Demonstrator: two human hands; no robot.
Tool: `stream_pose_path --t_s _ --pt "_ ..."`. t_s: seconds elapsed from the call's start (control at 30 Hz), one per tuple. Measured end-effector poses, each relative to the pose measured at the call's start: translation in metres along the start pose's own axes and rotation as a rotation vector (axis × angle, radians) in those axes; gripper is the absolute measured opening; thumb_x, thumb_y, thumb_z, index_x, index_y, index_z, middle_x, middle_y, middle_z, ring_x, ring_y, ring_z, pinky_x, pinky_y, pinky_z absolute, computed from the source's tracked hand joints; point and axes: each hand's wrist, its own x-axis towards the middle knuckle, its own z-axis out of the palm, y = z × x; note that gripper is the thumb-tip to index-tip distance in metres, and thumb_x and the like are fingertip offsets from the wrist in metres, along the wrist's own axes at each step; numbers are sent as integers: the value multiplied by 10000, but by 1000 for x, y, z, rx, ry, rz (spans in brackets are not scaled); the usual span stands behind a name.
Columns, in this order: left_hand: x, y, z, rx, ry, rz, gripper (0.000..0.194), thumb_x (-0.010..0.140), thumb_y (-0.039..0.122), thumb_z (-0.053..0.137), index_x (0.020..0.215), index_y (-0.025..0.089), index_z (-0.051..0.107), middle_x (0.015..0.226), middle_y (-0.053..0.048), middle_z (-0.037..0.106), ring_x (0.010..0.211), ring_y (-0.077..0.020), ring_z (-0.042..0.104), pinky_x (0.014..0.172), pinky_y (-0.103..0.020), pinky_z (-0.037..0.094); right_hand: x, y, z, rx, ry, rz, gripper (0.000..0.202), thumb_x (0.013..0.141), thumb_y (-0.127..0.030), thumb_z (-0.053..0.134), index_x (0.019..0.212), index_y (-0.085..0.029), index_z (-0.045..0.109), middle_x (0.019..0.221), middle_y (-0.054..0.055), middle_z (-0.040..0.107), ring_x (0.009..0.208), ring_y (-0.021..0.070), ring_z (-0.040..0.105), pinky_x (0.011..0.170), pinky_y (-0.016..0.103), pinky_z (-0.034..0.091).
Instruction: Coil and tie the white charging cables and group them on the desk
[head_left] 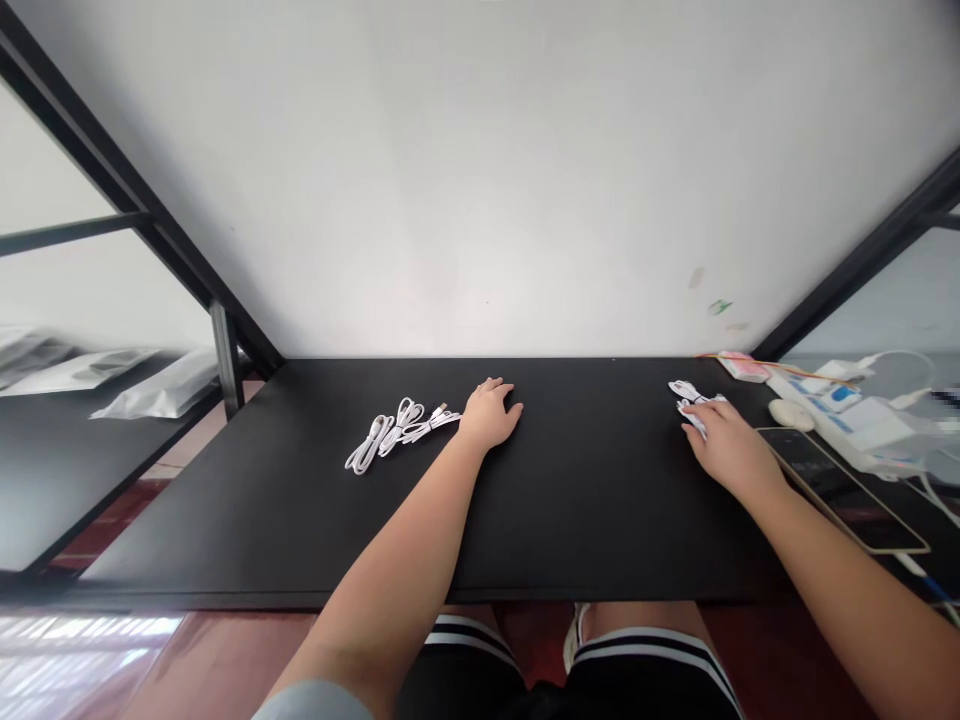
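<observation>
Several coiled white cables lie side by side on the black table, left of the middle. Just right of them, my left hand rests on the tabletop with its fingers apart and nothing held; it is close to the end of the rightmost coil. Over at the right, my right hand has its fingers on another bundled white cable, which is partly hidden beneath them.
A phone with a cable plugged in lies at the right. Beside it are a white mouse, a power strip with adapters, and a pink-topped box. Plastic bags lie on a surface at the far left.
</observation>
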Motion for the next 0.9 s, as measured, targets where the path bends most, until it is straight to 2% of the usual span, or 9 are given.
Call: stream_pose_path --t_s 0.17,0.27,0.37,0.43,0.53,0.67,0.73,0.8,0.9 --pt "1 -2 2 -31 25 17 499 888 349 605 1316 94 635 1468 -180 534 1428 -331 414 1203 -447 298 8 -12 -21 128 160 101 229 893 -287 548 1030 -174 693 980 126 728 941 309 683 815 404 513" --pt "2 0 2 -104 103 28 392 887 348 612 1187 112 702 1318 -174 647 1293 -329 550 1126 -449 399 23 -44 -41 332 227 155 198 866 -329 622 998 -212 712 985 87 745 903 265 697 811 360 510" --pt "0 8 -1 -270 186 27 353 916 432 583 1095 164 728 1143 -129 721 1110 -293 649 999 -432 492 47 -90 -50 597 140 198 195 845 -379 667 953 -233 739 913 46 754 780 213 684 733 320 504" --pt "-2 14 -3 -434 194 21 379 928 497 558 1077 192 726 1063 -102 739 1014 -256 681 918 -394 527 63 -121 -46 752 45 206 216 826 -402 686 940 -231 752 877 37 755 730 197 666 692 311 496" --pt "-2 19 -3 -709 102 -13 426 937 544 527 1089 189 706 989 -88 742 881 -205 708 733 -311 556 81 -158 -28 927 -74 231 243 806 -421 699 926 -220 765 824 39 752 694 194 655 658 315 489" --pt "1 15 3 -939 -36 -60 443 872 516 646 1115 146 656 984 -105 724 778 -186 715 508 -234 502 87 -183 -2 1096 -124 197 259 802 -427 703 923 -205 757 867 52 758 759 205 683 725 334 517" --pt "3 11 6 -1020 -83 -61 425 810 463 737 1049 124 644 917 -96 719 702 -163 700 498 -233 507 84 -186 7 1154 -138 188 277 805 -428 702 958 -202 747 910 59 760 791 208 693 742 337 529" --pt "3 9 8 -1096 -118 -50 412 749 404 808 984 116 632 854 -76 712 674 -145 689 569 -260 555 81 -185 10 1181 -156 175 283 807 -426 706 981 -205 741 950 62 761 819 210 701 759 340 537" --pt "3 10 9 -1138 -105 -47 412 702 352 849 949 116 619 795 -46 698 691 -136 689 685 -301 589 77 -182 9 1137 -175 170 262 813 -421 707 974 -218 745 956 57 763 822 210 702 763 343 538"
